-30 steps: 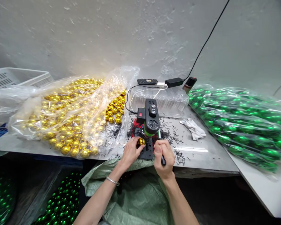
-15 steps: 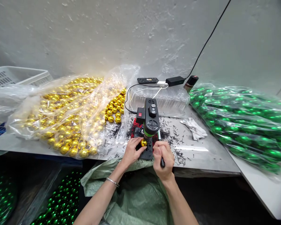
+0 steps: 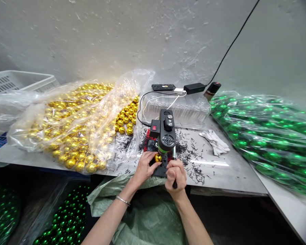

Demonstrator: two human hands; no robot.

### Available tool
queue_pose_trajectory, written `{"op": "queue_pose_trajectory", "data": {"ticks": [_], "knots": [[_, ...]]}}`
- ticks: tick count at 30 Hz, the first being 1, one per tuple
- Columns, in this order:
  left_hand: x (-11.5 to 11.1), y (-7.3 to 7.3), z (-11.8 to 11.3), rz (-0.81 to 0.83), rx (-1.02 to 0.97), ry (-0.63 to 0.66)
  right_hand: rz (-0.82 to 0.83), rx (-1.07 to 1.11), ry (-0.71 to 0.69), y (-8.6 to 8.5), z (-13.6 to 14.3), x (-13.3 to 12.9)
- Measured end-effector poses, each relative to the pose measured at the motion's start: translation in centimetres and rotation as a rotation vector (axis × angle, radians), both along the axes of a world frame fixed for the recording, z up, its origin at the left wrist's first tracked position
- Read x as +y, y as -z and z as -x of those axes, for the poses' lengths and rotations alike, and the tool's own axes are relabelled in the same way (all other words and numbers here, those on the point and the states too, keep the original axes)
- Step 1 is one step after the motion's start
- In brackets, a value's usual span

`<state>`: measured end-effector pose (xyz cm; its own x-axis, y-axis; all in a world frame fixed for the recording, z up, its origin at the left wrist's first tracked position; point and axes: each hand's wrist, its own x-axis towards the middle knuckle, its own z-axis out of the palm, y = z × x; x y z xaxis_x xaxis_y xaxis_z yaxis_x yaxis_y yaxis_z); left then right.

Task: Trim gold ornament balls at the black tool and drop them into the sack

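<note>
Between the thumb and fingers of my left hand (image 3: 145, 166) is a shiny gold ball (image 3: 158, 158), held right under the head of a small black bench drill press (image 3: 167, 131). The lower end of the press sits at the top of the ball; whether they touch I cannot tell. My right hand (image 3: 176, 174) is wrapped round the black grip of the press's lever (image 3: 174, 184), to the right of the ball. Beneath the ball lies the dark base plate (image 3: 161, 170) of the press, near the table's front edge.
Clear plastic bags of gold balls (image 3: 84, 129) lie at left, a bag of green balls (image 3: 267, 132) at right. Behind the press are a clear plastic box (image 3: 188, 110) and cables. Black shavings and white gloves (image 3: 214, 142) lie on the table. A green sack (image 3: 148, 217) hangs below.
The view has shifted slightly. My left hand keeps the gold ball under the press, and my right hand stays on the lever, now marginally lower.
</note>
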<state>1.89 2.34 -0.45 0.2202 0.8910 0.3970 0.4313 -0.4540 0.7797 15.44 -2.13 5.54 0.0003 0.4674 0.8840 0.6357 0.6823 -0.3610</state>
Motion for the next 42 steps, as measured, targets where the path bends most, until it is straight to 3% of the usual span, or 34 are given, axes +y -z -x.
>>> {"op": "queue_pose_trajectory", "data": {"ticks": [13,16,19,23,25,28,30,33,36,39,42], "knots": [[-0.1,0.3,-0.1,-0.026,0.0,-0.008,-0.061,-0.064,0.017,1.3,0.0,0.6],[0.1,0.1,-0.2,-0.008,-0.009,-0.013,-0.074,-0.055,-0.013,-0.2,0.0,0.5],[0.3,-0.1,-0.2,-0.004,-0.022,-0.011,0.032,0.031,-0.017,-3.2,0.1,-0.1],[-1.7,-0.4,0.6,-0.048,-0.017,0.019,0.176,0.085,-0.016,-6.9,0.2,-0.6],[-3.6,-0.6,1.7,-0.079,0.029,0.066,0.179,0.076,-0.025,-7.5,0.2,-0.7],[-5.1,-1.2,3.9,-0.106,0.098,0.102,0.152,0.05,-0.033,-6.9,0.2,-0.8],[-3.8,-2.1,5.3,-0.124,0.094,0.022,0.139,0.054,-0.029,-6.2,0.3,-0.8],[1.8,-4.1,7.0,-0.077,0.086,-0.245,0.126,0.076,-0.033,-5.6,0.4,-0.7],[7.9,-5.7,7.6,0.201,0.131,-0.433,0.113,0.083,-0.032,-5.5,0.5,-0.7],[11.4,-6.1,7.3,0.321,0.108,-0.444,0.103,0.067,-0.018,-5.5,0.4,-0.7],[11.8,-5.9,7.1,0.363,0.027,-0.412,0.093,0.045,-0.014,-5.3,0.3,-0.7]]}}
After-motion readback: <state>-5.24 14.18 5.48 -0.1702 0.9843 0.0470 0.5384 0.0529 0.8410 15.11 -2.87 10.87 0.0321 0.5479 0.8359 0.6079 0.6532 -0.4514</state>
